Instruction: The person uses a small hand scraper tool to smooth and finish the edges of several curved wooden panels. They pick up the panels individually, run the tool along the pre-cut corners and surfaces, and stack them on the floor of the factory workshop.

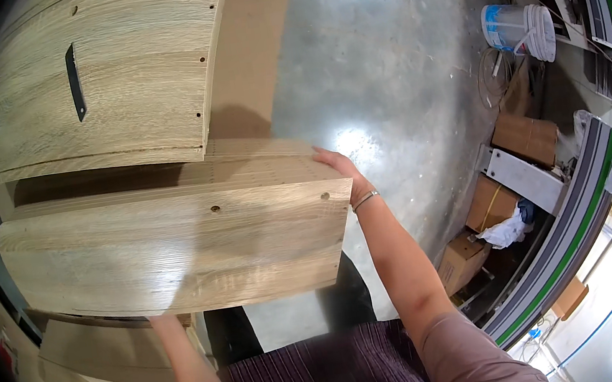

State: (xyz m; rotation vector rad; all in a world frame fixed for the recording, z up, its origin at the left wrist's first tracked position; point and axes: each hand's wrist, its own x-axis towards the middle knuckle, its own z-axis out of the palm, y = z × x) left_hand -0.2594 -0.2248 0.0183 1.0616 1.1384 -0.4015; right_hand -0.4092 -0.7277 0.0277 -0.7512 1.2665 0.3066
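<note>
A light wood-grain panel (175,254) with small drilled holes along its far edge lies across the space in front of me. My right hand (338,167) is at its far right corner, thumb side against the end and fingers reaching over layered panel edges (241,170) just behind. At the near edge, left of the middle, my left hand (163,323) grips the same panel from below; its fingers are hidden underneath. Farther off at the upper left, another wood-grain panel (136,74) with holes bears a thin black strip (76,82).
More wooden boards (104,357) are stacked at the lower left. Brown sheet material (249,51) lies beside the far panel on the grey concrete floor (385,88). To the right are a white bucket (521,33), cardboard boxes (523,139) and a long rail with a green stripe (580,217).
</note>
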